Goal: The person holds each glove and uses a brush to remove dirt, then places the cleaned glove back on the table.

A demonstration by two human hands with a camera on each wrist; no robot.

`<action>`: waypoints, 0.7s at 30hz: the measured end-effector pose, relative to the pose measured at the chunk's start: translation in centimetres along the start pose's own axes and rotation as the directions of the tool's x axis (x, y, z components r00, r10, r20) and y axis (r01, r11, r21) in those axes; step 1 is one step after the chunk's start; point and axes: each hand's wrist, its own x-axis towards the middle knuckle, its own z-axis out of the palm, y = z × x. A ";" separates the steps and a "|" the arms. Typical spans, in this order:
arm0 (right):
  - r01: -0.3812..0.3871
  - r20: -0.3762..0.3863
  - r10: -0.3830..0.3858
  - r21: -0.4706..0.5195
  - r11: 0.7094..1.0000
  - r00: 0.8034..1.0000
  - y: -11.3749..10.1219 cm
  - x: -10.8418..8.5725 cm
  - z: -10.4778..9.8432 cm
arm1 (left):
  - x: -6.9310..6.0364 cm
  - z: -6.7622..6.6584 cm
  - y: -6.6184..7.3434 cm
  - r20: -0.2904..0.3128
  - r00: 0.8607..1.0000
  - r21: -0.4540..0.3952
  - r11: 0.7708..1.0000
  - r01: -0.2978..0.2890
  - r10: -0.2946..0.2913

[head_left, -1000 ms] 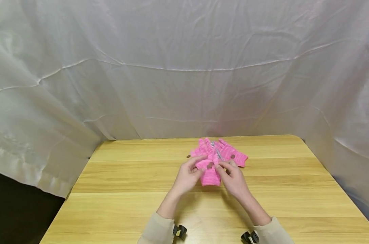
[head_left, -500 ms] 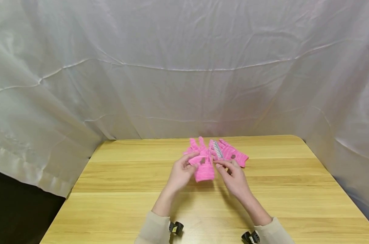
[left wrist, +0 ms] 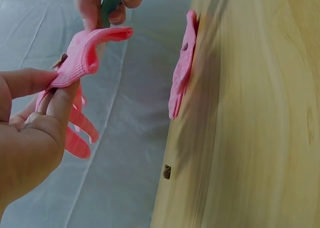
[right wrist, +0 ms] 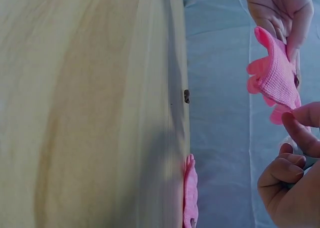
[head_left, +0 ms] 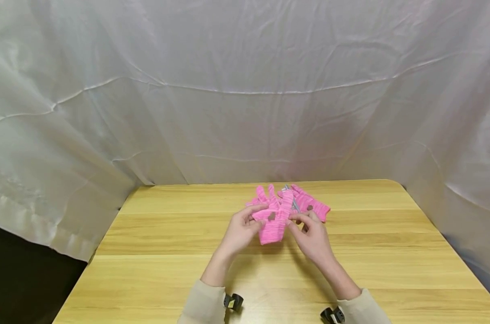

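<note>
A pink glove (head_left: 274, 230) is held up off the worktop (head_left: 156, 270) between a person's two hands, its cuff towards the person and its finger ends pointing away. The left hand (head_left: 242, 227) pinches it along the left side, thumb on one face and fingers on the other. The right hand (head_left: 311, 234) pinches its right edge between thumb and forefinger, the other fingers curled; in the left wrist view, a dark green tool (left wrist: 111, 2) also sits in that hand. From the head view, a grey part of the tool shows behind the glove, but most of it is hidden. A brown patch (head_left: 271, 216) marks the glove near the left hand's thumb. The other glove (head_left: 321, 209), also pink with a small brown spot (head_left: 310, 208), lies on the worktop just beyond the right hand, near the far edge. Apart from it, a small brown lump (left wrist: 167, 172) rests on the worktop in the left wrist view. Beige sleeves (head_left: 206, 300) cover the forearms, a black device (head_left: 233, 302) at each wrist, and a pale curtain (head_left: 245, 126) hangs behind the worktop.
</note>
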 end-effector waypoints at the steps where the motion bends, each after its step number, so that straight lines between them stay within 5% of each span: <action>1: 0.000 -0.003 0.000 0.001 1.000 1.000 0.0 0.0 0.0 | 0.0 0.0 0.0 0.000 1.000 -0.008 1.000 0.002 -0.002; 9: -0.041 -0.029 0.040 -0.001 0.999 0.999 -0.1 0.2 -0.1 | 0.0 -0.7 -0.1 -0.062 0.998 -0.048 0.999 -0.006 0.003; 21: 0.110 -0.086 -0.106 0.050 0.993 0.991 -0.6 0.1 0.0 | 0.4 -2.4 -0.1 -0.197 0.980 -0.021 0.999 -0.036 0.031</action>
